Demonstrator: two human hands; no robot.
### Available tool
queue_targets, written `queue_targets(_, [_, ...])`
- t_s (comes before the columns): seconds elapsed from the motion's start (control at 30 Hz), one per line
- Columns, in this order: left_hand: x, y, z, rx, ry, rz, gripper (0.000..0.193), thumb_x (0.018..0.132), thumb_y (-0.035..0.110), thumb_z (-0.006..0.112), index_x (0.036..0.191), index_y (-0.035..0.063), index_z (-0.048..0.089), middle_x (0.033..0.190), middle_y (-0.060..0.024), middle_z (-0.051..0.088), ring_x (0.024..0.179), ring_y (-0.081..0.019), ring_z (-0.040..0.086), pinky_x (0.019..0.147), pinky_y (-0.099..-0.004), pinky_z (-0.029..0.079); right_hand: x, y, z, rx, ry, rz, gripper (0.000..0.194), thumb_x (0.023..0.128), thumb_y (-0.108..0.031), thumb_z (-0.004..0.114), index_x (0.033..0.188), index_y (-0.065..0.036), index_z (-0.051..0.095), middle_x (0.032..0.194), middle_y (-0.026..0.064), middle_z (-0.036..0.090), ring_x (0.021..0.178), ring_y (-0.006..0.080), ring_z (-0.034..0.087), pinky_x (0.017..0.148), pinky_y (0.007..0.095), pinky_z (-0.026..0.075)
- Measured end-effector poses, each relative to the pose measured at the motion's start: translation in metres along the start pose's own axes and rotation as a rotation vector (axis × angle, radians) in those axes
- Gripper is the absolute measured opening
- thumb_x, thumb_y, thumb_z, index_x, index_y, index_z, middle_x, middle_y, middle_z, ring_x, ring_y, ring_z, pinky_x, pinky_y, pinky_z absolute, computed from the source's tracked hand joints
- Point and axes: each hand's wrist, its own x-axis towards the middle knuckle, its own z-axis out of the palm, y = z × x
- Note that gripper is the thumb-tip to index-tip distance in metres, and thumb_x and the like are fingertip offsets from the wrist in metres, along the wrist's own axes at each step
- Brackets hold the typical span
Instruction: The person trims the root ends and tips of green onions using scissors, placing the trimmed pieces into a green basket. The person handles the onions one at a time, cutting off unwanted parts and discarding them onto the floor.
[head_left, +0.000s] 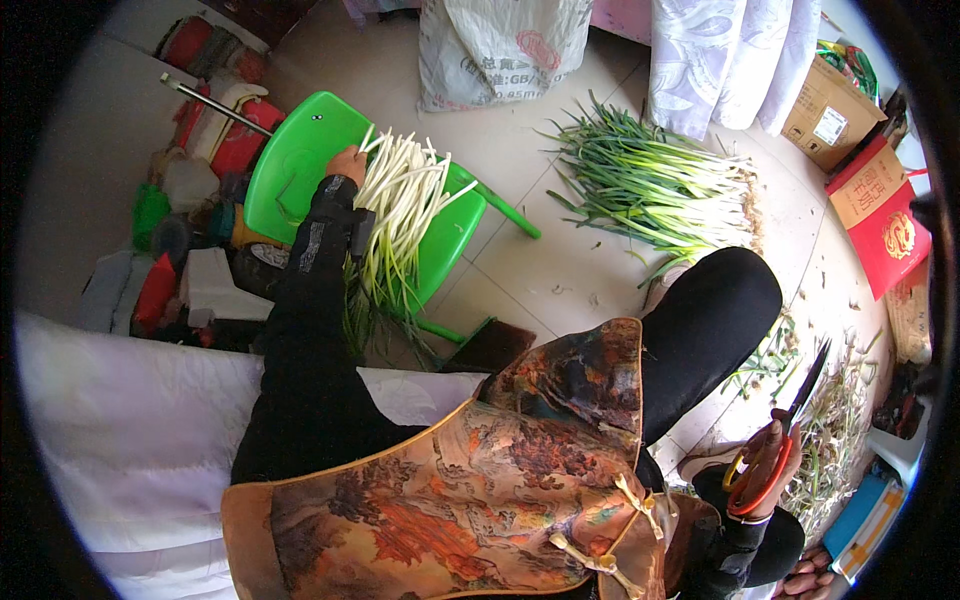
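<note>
My left hand reaches to the white ends of a pile of cleaned scallion-like stalks lying across a green plastic chair. Its fingers are curled against the pile's edge, and whether they grip a stalk is hidden. The stalks' green leaves hang down over the chair's near side. At the lower right, my right hand holds a pair of scissors by the red-orange and yellow handles, dark blades pointing up and away. A second bundle of stalks with roots lies on the tiled floor in front of me.
Loose trimmings and dry leaves litter the floor at right. A white woven sack stands at the back. A cardboard box and red gift box line the right side. Shoes and clutter lie left; a dark dustpan-like object sits beside the chair.
</note>
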Motion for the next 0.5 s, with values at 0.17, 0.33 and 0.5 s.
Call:
queue_targets(0.17, [-0.001, -0.007, 0.004, 0.03, -0.151, 0.05, 0.034, 0.082, 0.035, 0.052, 0.105, 0.0113, 0.062, 0.1, -0.0177, 0.062, 0.094, -0.0373, 0.057, 0.083, -0.045, 0.045, 0.005, 0.006, -0.005, 0.001, -0.019, -0.014, 0.023, 0.092, -0.018, 0.051, 0.106, 0.0, 0.052, 0.058, -0.0021, 0.045, 0.049, 0.0057, 0.041, 0.044, 0.0198, 0.03])
queue_targets(0.33, [-0.002, -0.027, -0.027, -0.187, -0.282, -0.04, 0.036, 0.088, 0.029, 0.054, 0.118, 0.0103, 0.058, 0.102, -0.0083, 0.064, 0.093, -0.0216, 0.058, 0.081, -0.0386, 0.047, 0.007, 0.011, -0.011, 0.051, -0.047, -0.003, 0.025, 0.093, -0.015, 0.049, 0.112, 0.001, 0.048, 0.064, 0.0004, 0.049, 0.052, 0.007, 0.043, 0.045, 0.0201, 0.032])
queue_targets(0.5, [-0.023, -0.025, -0.059, -0.308, -0.413, -0.289, 0.037, 0.092, 0.033, 0.05, 0.122, 0.0127, 0.054, 0.101, -0.0035, 0.062, 0.083, -0.0141, 0.059, 0.072, -0.0328, 0.048, 0.006, 0.006, -0.008, -0.024, 0.037, -0.086, 0.028, 0.094, -0.019, 0.048, 0.112, 0.002, 0.05, 0.067, -0.0007, 0.049, 0.055, 0.0051, 0.044, 0.049, 0.017, 0.035])
